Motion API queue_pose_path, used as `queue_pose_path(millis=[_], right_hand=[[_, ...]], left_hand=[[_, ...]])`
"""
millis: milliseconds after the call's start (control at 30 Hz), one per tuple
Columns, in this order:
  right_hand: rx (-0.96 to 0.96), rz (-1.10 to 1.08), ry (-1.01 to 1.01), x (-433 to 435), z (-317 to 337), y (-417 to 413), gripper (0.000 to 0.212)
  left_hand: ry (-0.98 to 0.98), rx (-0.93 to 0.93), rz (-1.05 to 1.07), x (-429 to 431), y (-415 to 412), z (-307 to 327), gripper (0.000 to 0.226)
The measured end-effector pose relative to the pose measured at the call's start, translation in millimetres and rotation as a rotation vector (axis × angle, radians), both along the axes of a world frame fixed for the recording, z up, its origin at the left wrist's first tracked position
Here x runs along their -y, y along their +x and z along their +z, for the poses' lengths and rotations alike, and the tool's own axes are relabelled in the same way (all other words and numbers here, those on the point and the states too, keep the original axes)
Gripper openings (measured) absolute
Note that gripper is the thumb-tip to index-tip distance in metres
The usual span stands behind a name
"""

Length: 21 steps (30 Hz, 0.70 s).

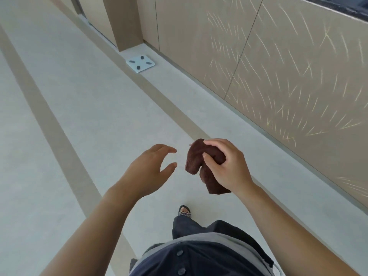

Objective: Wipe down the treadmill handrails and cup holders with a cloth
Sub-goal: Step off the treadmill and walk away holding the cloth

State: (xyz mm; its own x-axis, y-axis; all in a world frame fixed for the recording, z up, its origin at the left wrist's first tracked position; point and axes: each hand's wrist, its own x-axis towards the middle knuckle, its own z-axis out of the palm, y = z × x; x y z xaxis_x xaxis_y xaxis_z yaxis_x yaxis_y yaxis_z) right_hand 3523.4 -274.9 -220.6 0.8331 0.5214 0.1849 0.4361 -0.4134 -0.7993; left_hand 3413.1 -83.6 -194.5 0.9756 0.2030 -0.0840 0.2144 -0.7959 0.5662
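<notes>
Right hand (227, 166): gripping a bunched dark brown cloth (201, 162), fingers (212, 143) curling over the top, thumb pressing into the front fold. Cloth being held in mid-air at about waist height, above the floor (83, 100), with one lobe hanging toward the left and a longer end drooping below the wrist.

Left hand (151, 168): hovering just beside the cloth, not touching it. Spread wide, palm facing right, thumb and fingers forming an open curve toward the fabric. Holding nothing.

Both forearms reaching forward from the bottom edge of the view, bare to the elbow.

Below the hands: dark buttoned shirt (191, 257), dark trouser leg, and one foot in a sandal (184, 211) standing on the pale floor.

Floor: light grey with broad tan stripes running diagonally away from the camera.

Bathroom scale (140, 63): lying flat on the floor well ahead, near the base of a tan pillar.

Wall panelling (278, 62): running along the right side, beige, carrying thin pale streak markings.

Treadmill, handrails and cup holders: not appearing in view.
</notes>
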Motion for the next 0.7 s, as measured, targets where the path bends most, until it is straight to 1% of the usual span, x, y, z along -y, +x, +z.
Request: queue_pose_path(millis=[167,367,500,600,700], right_hand=[[-0.018,0.11,0.0,-101.5,13.9,102.2,0.027],[-0.026,0.255,-0.023,-235.3,3.3,204.3,0.026],[-0.035,0.319,-0.039,-340.6,-5.5,273.3,0.026],[-0.047,0.328,-0.027,-420.0,1.0,325.2,0.026],[-0.029,0.343,-0.005,-495.8,12.1,376.4,0.026]], left_hand=[[0.023,0.011,0.126,-94.4,87.1,11.6,0.037],[-0.046,0.005,0.211,-203.9,178.6,-9.8,0.035],[-0.042,0.01,0.262,-304.0,243.0,-17.9,0.035],[-0.007,-0.01,0.275,-384.8,292.3,-8.0,0.035],[0.005,0.012,0.304,-458.7,342.7,5.6,0.035]])
